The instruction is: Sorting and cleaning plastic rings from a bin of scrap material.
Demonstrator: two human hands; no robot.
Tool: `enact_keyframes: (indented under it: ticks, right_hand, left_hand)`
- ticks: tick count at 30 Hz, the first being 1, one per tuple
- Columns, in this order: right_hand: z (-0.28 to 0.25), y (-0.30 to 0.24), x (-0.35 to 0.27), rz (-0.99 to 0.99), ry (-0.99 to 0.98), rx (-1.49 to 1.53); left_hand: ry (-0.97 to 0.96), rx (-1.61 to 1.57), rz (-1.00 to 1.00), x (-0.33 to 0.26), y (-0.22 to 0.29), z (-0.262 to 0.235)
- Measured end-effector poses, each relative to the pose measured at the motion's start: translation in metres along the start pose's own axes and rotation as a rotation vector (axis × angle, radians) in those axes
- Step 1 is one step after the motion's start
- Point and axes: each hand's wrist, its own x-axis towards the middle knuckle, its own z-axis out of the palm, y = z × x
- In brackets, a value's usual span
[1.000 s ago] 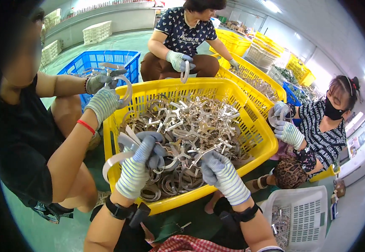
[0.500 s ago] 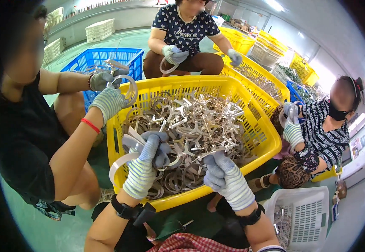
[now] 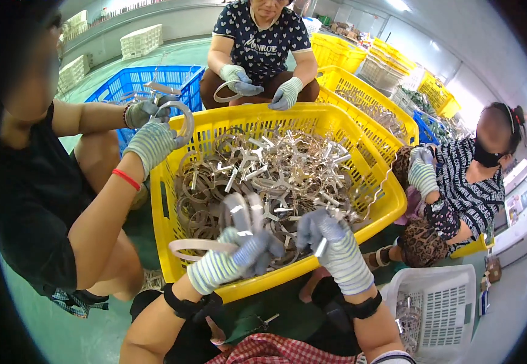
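Observation:
Gloved in stripes with grey fingers, my left hand (image 3: pixel 230 262) is closed around several flat curved metal bands (image 3: pixel 198 245); some stand up blurred above the knuckles, and one sticks out to the left. My right hand (image 3: pixel 335 246) is pinched on a small metal rod (image 3: pixel 320 247), whose shiny end shows below the fingers; the rest of that piece is hidden. Both hands are over the near side of a yellow plastic basket (image 3: pixel 257 286). It is heaped with Y-shaped metal pieces (image 3: pixel 269 212), curved bands and thin wires.
Co-workers sit left, opposite and right; gloved hands hold bands at the left rim (image 3: pixel 169 130) and far rim (image 3: pixel 236 85). A blue basket (image 3: pixel 193 82) stands behind left, more yellow baskets (image 3: pixel 369 100) behind right, and a white basket (image 3: pixel 439 321) near right. A thin wavy wire (image 3: pixel 380 189) rises over the right rim.
My left hand has turned and shifted right and down, its bands swinging nearer my right hand. My right hand has risen slightly. The co-worker opposite has brought a hand down to the far rim.

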Motion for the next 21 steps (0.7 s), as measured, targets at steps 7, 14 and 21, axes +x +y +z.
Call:
enact_keyframes:
  ticks: [7, 14, 21]
  right_hand:
    - [0.032, 0.001, -0.007, 0.123, -0.044, -0.086]
    - [0.004, 0.005, 0.003, 0.021, 0.120, 0.200]
    - [-0.011, -0.001, 0.005, 0.255, 0.096, 0.583]
  left_hand:
    - [-0.291, 0.231, -0.067, 0.006, -0.018, 0.010]
    - [0.358, 0.507, 0.599, 0.020, -0.012, -0.012]
    - [-0.040, 0.864, 0.669, 0.013, -0.006, -0.022]
